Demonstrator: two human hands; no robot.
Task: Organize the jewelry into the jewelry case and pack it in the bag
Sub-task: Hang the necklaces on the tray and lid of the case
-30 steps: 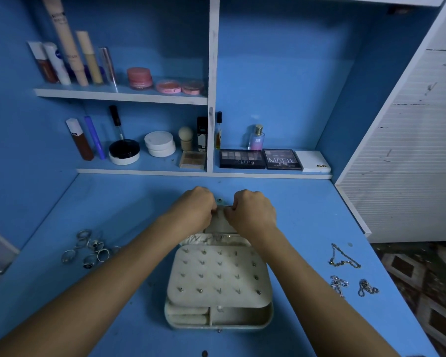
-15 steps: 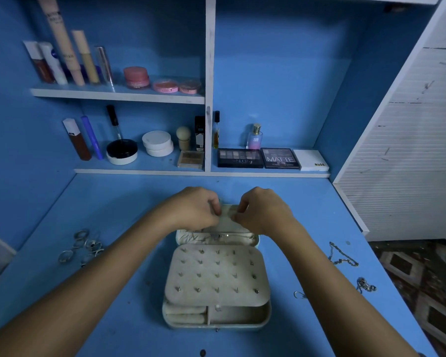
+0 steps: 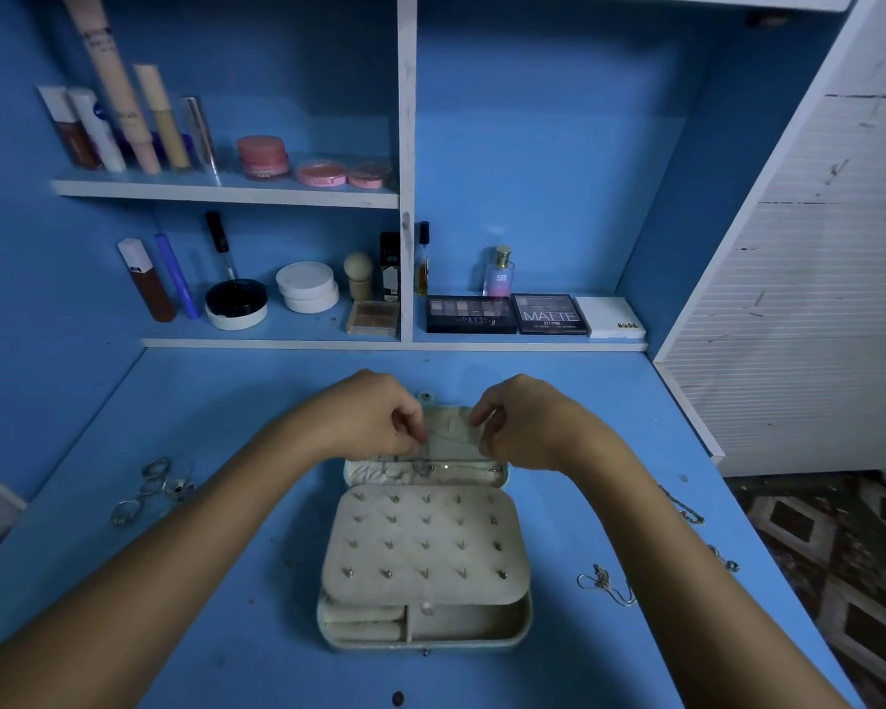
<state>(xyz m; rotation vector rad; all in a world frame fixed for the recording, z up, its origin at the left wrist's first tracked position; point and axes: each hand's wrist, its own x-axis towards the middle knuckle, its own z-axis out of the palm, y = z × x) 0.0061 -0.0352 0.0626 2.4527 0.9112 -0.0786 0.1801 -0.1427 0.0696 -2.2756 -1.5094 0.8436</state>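
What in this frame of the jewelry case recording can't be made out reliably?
- Head view: what the left hand and right hand pinch over the case lid; only a thin chain shows faintly, too fine to follow.
- Rings on the table's left: dim and small, count unclear.
- Chains on the right: partly behind the right forearm.
- Bag: not in view.

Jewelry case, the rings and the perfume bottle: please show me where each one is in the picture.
jewelry case (image 3: 423, 547), head view, on the studded earring panel.
rings (image 3: 154, 486), head view, on the middle of the cluster left of the case.
perfume bottle (image 3: 498, 276), head view, on its glass body.
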